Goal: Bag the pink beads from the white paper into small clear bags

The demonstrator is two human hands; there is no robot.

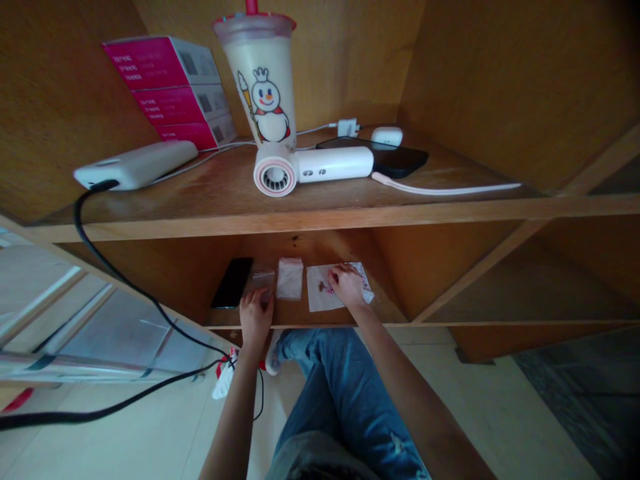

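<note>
A black phone [233, 283] and a plastic packet [290, 280] flank the left hand [256, 315].

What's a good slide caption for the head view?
Left hand at a clear bag, right hand over a white sheet, lower shelf.

Left hand [257, 317] at clear bag [263, 279], black phone [233, 283] beside. Right hand [346, 285] over patterned white sheet [317, 299]. Upper shelf [210, 200]: snowman cup [265, 60], white fan [335, 164].

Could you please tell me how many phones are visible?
2: one phone on the upper shelf, partly behind the fan; another phone on the lower shelf, by the left hand.
</note>
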